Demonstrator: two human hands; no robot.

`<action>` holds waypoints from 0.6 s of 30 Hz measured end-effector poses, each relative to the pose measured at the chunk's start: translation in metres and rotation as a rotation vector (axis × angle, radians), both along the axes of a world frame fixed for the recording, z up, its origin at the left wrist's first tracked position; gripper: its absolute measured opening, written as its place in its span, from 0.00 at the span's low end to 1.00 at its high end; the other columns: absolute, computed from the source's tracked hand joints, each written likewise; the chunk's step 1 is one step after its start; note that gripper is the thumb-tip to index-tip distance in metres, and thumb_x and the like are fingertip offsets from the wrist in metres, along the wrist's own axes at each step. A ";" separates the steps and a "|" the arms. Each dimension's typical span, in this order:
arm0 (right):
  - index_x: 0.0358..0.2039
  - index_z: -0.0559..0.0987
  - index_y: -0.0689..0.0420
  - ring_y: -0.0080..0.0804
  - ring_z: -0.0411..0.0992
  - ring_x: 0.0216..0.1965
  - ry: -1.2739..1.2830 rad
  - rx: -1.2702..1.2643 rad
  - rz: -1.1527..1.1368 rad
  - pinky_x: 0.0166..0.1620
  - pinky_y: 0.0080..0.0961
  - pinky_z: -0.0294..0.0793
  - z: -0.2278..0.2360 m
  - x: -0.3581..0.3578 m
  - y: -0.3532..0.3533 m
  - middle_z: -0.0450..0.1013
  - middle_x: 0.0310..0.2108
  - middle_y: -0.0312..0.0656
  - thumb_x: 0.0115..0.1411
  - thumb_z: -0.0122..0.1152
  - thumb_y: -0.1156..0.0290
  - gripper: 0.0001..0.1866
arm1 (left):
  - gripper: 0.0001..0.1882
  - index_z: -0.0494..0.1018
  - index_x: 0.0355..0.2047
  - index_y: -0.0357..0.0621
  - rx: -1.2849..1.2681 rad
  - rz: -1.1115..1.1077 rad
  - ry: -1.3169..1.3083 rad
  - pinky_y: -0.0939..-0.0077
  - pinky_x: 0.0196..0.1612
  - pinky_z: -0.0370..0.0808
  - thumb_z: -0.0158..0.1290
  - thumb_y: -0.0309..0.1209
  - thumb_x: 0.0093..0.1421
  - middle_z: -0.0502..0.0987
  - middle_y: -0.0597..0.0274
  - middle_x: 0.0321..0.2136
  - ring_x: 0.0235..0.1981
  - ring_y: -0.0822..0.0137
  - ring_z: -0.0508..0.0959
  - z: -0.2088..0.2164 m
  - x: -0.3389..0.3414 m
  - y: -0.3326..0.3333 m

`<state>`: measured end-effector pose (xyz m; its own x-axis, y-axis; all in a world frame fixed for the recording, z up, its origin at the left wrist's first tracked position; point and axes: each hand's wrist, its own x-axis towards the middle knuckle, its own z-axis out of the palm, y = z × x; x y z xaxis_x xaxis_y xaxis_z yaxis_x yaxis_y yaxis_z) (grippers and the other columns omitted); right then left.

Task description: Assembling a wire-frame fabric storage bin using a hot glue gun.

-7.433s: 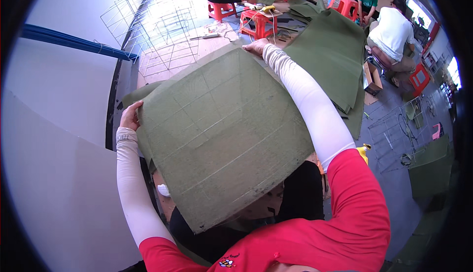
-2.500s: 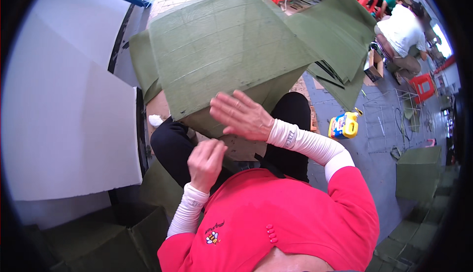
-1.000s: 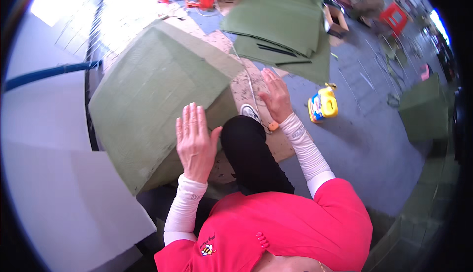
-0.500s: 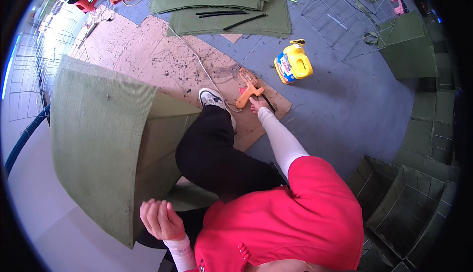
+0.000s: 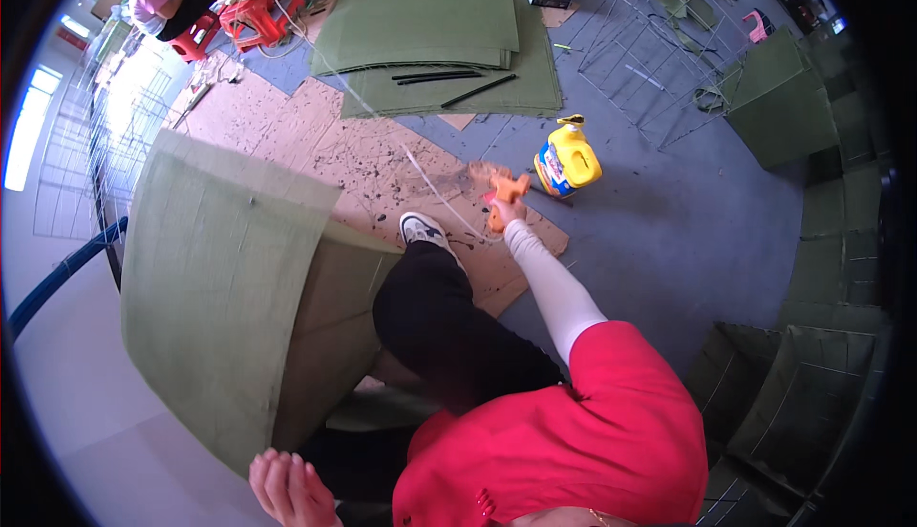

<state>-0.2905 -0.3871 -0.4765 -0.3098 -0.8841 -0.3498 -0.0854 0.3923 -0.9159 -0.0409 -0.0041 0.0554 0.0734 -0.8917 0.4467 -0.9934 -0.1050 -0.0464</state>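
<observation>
My right hand [image 5: 513, 213] grips an orange glue gun [image 5: 510, 187] by its handle, just above the brown cardboard [image 5: 373, 159] on the floor. A pale cord [image 5: 430, 183] runs from near the gun toward the upper left. Close beyond the hand stands a yellow jug [image 5: 571, 164] with a blue label. My left hand [image 5: 291, 491] hangs at the lower left with its fingers curled in, and nothing shows in it. It is nearest the lower edge of a large green mesh-covered panel [image 5: 220, 288], which leans beside my left leg.
Green sheets [image 5: 420, 11] lie stacked ahead, with thin black sticks [image 5: 478, 90] on them. A wire frame [image 5: 659, 49] and a green box [image 5: 783, 107] stand at far right, and green bins [image 5: 812, 384] at near right. A person [image 5: 158, 1] sits by red stools [image 5: 253, 25].
My right hand has closed round the orange glue gun and lifted it from the cardboard. My left hand has moved down and slightly left. The view has tilted up, showing more of the seated person.
</observation>
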 end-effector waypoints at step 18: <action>0.55 0.63 0.60 0.40 0.65 0.52 -0.724 -0.447 0.920 0.47 0.31 0.70 0.367 -0.023 0.085 0.66 0.51 0.49 0.48 0.63 0.53 0.38 | 0.29 0.64 0.53 0.47 0.425 -0.543 0.336 0.69 0.47 0.68 0.48 0.21 0.48 0.67 0.56 0.52 0.43 0.60 0.72 0.001 0.092 -0.246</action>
<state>-0.3131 -0.3022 -0.1090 0.6224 -0.7555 0.2045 0.4157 0.0977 -0.9042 0.0513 -0.2497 0.0567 -0.3524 -0.9317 0.0883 -0.8686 0.3608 0.3397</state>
